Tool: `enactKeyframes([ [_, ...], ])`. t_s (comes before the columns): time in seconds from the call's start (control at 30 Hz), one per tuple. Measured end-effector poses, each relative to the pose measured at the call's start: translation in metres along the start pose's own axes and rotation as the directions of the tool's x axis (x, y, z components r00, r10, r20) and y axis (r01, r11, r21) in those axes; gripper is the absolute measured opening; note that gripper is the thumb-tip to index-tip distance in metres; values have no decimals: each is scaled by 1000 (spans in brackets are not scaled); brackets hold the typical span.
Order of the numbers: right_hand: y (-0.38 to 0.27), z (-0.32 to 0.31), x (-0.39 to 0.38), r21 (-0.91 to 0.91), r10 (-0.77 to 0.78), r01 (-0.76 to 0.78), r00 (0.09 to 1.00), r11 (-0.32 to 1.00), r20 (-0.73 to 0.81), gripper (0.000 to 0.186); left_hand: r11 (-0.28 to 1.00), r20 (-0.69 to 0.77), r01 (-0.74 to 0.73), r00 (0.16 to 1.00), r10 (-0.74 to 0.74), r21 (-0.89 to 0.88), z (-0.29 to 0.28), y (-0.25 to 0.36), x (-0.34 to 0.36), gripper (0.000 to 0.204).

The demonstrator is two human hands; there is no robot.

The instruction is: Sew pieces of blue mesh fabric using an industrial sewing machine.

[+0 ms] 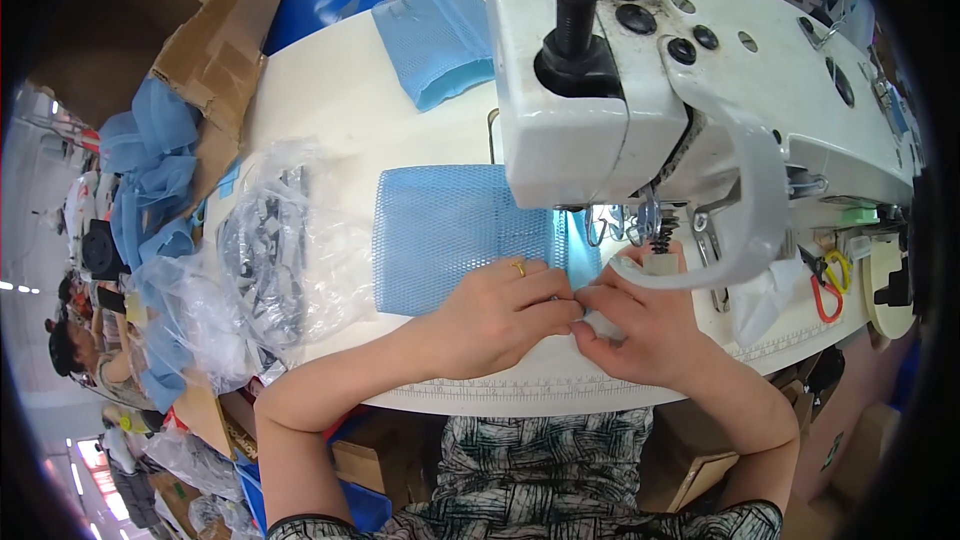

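My left hand (505,315), with a gold-coloured ring, rests near the lower edge of a blue mesh piece (440,225), its fingers curled and pressed together at the fingertips of my right hand (635,335). My right hand is also closed, just below the presser foot of a white sewing machine (560,140); something small and pale sits between the hands, too hidden to name. The mesh piece lies flat on the white sewing table (310,100), its right end under the needle area, where a light shines.
A second blue mesh piece (425,45) lies behind. Clear bags with metal parts (275,255) and a cardboard box (200,60) with blue fabric (150,180) are at left. Scissors (825,295) lie at right. A co-worker (85,350) is at far left; blue bins (325,0) stand behind.
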State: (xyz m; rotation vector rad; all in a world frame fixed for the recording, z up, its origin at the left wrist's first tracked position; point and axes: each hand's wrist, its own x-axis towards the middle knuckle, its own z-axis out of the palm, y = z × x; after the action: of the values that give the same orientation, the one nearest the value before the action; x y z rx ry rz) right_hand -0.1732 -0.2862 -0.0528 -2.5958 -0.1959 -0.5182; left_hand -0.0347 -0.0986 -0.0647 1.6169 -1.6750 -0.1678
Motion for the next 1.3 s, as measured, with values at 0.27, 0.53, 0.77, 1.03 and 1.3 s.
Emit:
enactKeyframes([
  [0.27,4,11,-6,-191,-221,208,974,959,-51,21,979,-78,183,981,-176,95,-15,10,14,13],
  [0.53,1,12,-1,-299,-369,307,913,903,-175,24,775,-63,613,777,-627,-157,-14,30,33,18],
  [0.77,-5,16,3,-351,-443,352,868,868,-225,18,161,283,781,398,-873,-604,-30,19,50,27],
  [1.03,-1,14,0,-242,-371,318,902,917,-219,16,934,259,289,905,-338,210,-55,32,25,18],
  [1.3,5,9,25,126,-90,110,984,986,-153,9,896,159,54,978,-137,440,-45,28,7,18],
])
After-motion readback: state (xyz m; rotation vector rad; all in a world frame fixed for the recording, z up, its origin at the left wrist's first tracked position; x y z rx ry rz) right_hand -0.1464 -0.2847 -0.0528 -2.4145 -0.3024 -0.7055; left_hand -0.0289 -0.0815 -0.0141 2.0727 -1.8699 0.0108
